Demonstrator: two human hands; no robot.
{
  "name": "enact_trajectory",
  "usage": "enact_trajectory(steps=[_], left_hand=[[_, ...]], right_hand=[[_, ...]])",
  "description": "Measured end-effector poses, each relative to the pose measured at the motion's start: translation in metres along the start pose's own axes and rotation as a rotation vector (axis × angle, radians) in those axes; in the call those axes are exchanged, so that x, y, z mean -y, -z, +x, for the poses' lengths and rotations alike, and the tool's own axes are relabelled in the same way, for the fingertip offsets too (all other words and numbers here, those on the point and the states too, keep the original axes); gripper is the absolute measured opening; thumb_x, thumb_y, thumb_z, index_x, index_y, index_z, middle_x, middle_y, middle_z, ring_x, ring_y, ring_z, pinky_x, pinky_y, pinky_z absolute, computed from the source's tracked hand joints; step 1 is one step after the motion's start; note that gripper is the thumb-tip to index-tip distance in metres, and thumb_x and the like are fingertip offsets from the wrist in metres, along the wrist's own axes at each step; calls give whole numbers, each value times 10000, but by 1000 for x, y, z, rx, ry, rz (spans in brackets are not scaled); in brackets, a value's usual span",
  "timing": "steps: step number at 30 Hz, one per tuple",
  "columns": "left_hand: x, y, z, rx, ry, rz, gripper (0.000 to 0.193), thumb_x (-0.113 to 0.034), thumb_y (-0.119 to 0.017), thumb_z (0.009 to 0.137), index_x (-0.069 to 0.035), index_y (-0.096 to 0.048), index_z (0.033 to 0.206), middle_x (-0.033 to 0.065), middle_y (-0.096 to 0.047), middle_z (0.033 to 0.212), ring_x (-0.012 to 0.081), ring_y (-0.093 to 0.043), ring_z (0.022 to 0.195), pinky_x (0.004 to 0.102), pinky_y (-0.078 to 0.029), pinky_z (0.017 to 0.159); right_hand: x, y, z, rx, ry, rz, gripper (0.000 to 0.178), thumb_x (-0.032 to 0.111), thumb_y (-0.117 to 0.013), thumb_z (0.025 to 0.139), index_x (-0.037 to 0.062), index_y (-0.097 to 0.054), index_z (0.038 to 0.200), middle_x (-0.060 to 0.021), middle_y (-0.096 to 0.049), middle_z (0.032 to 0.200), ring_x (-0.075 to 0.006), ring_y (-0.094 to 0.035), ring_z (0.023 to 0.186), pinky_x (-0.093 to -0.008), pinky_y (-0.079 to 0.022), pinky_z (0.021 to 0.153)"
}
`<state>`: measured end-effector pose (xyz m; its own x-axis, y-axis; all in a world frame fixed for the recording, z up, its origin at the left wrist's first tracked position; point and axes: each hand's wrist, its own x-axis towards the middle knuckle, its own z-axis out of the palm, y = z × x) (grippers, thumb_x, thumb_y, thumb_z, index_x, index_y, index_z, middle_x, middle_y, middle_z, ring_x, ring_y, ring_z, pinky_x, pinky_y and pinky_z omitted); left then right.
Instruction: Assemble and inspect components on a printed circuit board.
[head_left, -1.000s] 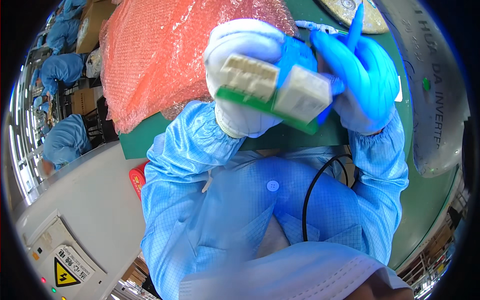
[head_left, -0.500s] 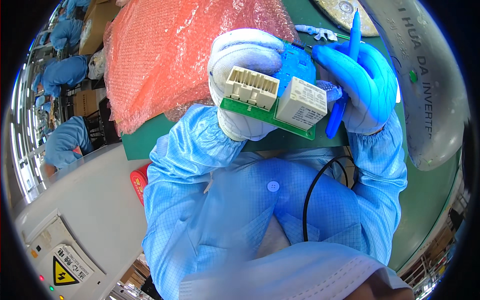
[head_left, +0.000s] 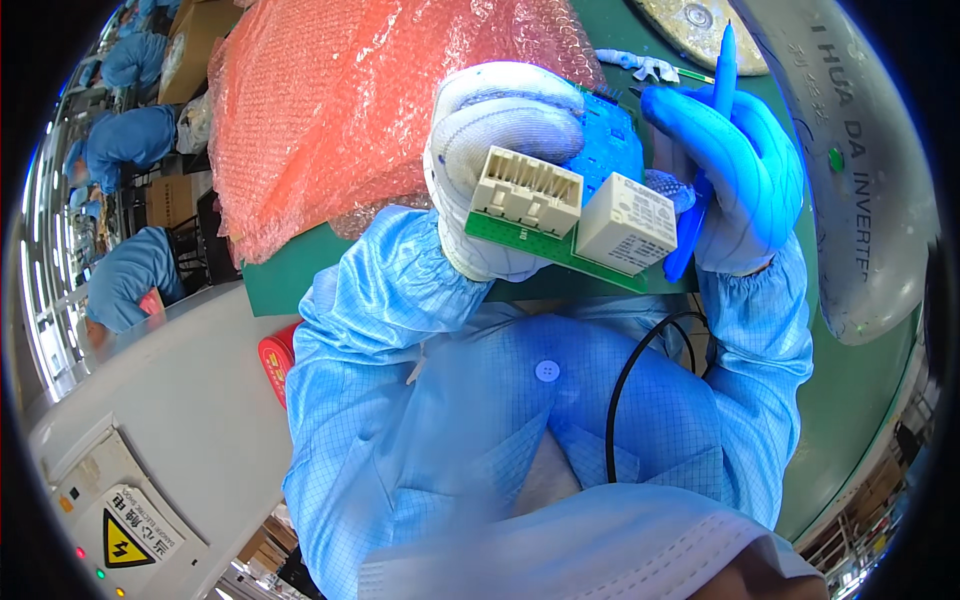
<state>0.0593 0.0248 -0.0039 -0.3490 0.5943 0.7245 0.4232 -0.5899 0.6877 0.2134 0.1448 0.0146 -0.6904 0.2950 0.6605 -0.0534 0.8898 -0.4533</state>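
Observation:
In a white knit glove, my left hand (head_left: 500, 125) is closed around a green circuit board (head_left: 560, 252). A cream multi-slot connector (head_left: 527, 195) and a white box-shaped component (head_left: 628, 225) stand along the board's near edge. Behind them, the board's far part is bathed in blue light. My right hand (head_left: 735, 170), also gloved, is closed on a blue pen-shaped tool (head_left: 725, 70), which sticks out above and below the fingers. A small dark tip pokes out by the right fingertips, just off the board's far right side; whether it belongs to the blue tool is hidden.
Pink bubble wrap (head_left: 320, 120) covers the green table's left part. A round stained plate (head_left: 700, 25) and a wrapped stick (head_left: 640, 63) lie at the back. A grey curved machine housing (head_left: 850, 180) bounds the right. A black cable (head_left: 612, 400) hangs at my lap. Co-workers (head_left: 130, 150) sit far left.
Both hands have shifted slightly right, and the circuit board has gone right with the left one, its right end dipping a little. Each hand keeps its hold.

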Motion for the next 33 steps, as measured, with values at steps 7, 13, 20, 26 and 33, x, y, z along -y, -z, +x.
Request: enact_trajectory(steps=[7, 13, 20, 26, 33], left_hand=[[5, 2, 2, 49, -93, 72, 470, -154, -820, 651, -68, -560, 1032, 145, -597, 1027, 284, -600, 931, 381, -504, 787], [11, 4, 3, 94, -176, 131, 486, -153, -823, 641, -77, -560, 1044, 140, -593, 1037, 287, -598, 940, 384, -501, 789], [14, 6, 6, 147, -275, 198, 506, -152, -826, 630, -87, -561, 1057, 134, -588, 1047, 290, -595, 950, 388, -498, 792], [-6, 15, 17, 253, -290, 338, 545, -158, -836, 613, -87, -552, 1073, 130, -584, 1051, 291, -593, 953, 387, -499, 785], [-7, 15, 18, 273, -290, 353, 567, -169, -848, 598, -87, -552, 1074, 126, -585, 1048, 289, -594, 953, 386, -502, 781]], right_hand=[[-1, 0, -3, 1, 27, -5, 366, 76, -749, 729, 44, -666, 1084, -147, -646, 852, -258, -618, 678, -325, -479, 563], [-3, -1, -5, 0, 51, -15, 365, 89, -752, 734, 43, -664, 1086, -151, -648, 855, -263, -621, 680, -331, -483, 565], [-4, -3, -4, -3, 79, -29, 365, 105, -755, 741, 42, -661, 1088, -157, -650, 859, -270, -624, 682, -338, -489, 567], [-6, -3, -6, -6, 99, -42, 365, 119, -758, 747, 41, -659, 1090, -161, -652, 862, -276, -627, 684, -344, -494, 568], [-3, -4, -7, -14, 122, -60, 367, 134, -761, 753, 40, -657, 1092, -167, -654, 866, -282, -630, 686, -350, -500, 570]])
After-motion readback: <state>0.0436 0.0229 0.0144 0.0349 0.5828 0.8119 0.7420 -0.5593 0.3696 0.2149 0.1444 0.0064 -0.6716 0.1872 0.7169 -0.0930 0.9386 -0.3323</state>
